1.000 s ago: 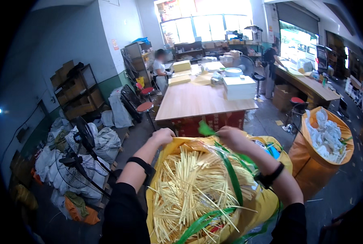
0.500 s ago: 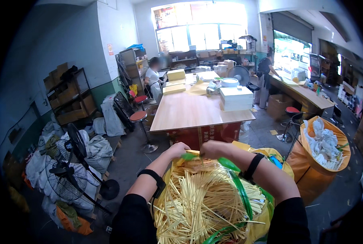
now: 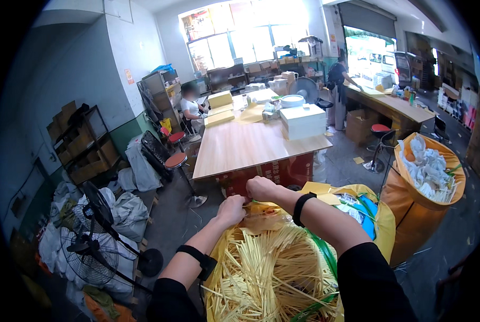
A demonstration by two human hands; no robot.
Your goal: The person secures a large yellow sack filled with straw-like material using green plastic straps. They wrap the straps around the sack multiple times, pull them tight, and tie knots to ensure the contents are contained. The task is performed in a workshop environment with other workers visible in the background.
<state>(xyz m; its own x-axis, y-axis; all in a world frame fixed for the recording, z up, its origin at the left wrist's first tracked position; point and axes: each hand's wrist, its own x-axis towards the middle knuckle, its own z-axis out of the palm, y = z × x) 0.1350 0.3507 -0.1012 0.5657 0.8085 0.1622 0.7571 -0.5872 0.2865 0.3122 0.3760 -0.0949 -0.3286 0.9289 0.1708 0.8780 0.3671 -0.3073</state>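
Here, the left hand [image 3: 232, 210] and right hand [image 3: 262, 189] are held curled, close together, at the far rim of the yellow bag [image 3: 213, 265] (whether anything is gripped cannot be told); pale strips [image 3: 258, 268] are heaped inside.

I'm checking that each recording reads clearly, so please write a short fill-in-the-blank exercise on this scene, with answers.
1. The left hand and right hand are close together at the far rim of the strip-filled sack, whose colour is ____.
2. The orange sack stands toward the person's ____ side.
3. The band on the right forearm is coloured ____.
4. The seated person beyond the wooden table wears a ____ top.

Missing words: yellow; right; black; white.
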